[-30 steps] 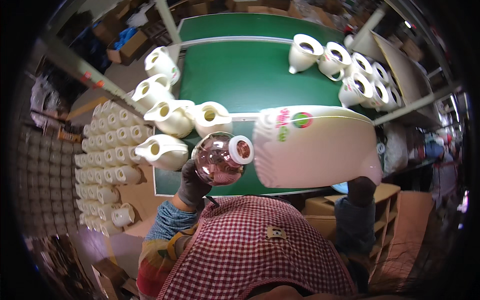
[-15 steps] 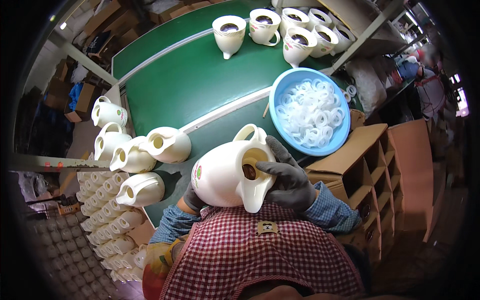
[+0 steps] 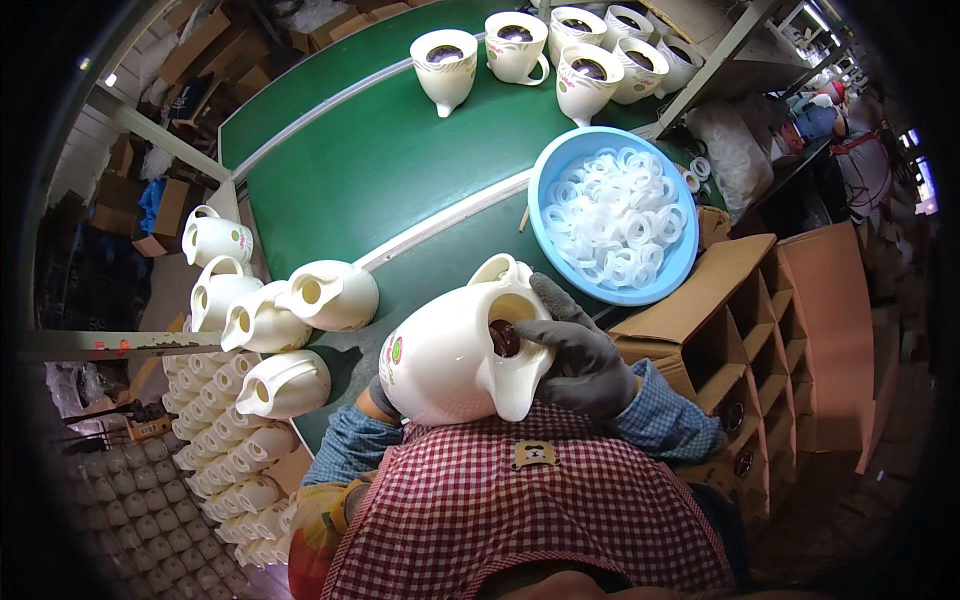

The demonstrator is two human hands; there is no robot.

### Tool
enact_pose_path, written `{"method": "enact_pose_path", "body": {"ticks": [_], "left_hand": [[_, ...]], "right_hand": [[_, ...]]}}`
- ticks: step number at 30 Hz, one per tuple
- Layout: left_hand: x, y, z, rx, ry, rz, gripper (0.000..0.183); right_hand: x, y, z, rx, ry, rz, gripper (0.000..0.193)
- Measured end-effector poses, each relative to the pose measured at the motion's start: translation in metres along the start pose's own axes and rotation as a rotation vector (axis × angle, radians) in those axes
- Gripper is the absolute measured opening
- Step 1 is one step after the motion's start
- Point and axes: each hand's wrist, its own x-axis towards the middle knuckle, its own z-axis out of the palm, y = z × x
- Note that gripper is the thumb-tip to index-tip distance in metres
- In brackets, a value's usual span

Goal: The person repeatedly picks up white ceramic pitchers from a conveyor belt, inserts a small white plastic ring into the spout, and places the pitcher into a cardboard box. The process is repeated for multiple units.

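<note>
A white jug body (image 3: 435, 350) with a handle, a pouring lip and a small coloured print lies tilted in front of my apron, its wide mouth turned toward me. Inside the mouth shows a dark, glossy round piece (image 3: 505, 338). My right hand (image 3: 580, 365), in a grey glove, grips the jug's right rim, with a finger reaching over the opening beside the dark piece. Under the jug's left side is my left hand (image 3: 384, 398), also gloved and supporting it; most of its fingers are hidden behind the jug.
A blue basin (image 3: 540, 250) of translucent white rings stands right of the green table (image 3: 340, 180). Several jug bodies with dark openings stand at the far edge; more jugs (image 3: 335, 295) lie at left. A divided cardboard box (image 3: 690, 310) is at right, stacked jugs at lower left.
The jug has tipped slightly, and the dark piece in its mouth shows a little differently beside my right finger. Both hands keep their hold. The whole view has shifted a little.
</note>
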Motion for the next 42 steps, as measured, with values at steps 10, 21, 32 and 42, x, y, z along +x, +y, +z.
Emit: {"method": "enact_pose_path", "body": {"ticks": [10,21,32,42], "left_hand": [[-0.031,-0.022,0.005,-0.469,0.271,-0.024,0.067],[0.063,0.056,-0.111,-0.085,0.602,0.011,0.047],[0.426,0.021,-0.123,1.457,0.202,-0.008,0.038],[0.519,-0.061,-0.189,1.027,0.078,-0.081,0.053]], "right_hand": [[0.004,-0.007,-0.007,-0.192,-0.029,0.029,0.102],[0.015,-0.026,-0.053,-0.676,0.038,-0.091,0.06],[-0.077,-0.088,-0.09,-0.791,0.222,0.329,0.045],[-0.176,-0.136,-0.12,-0.837,1.066,0.609,0.043]]}}
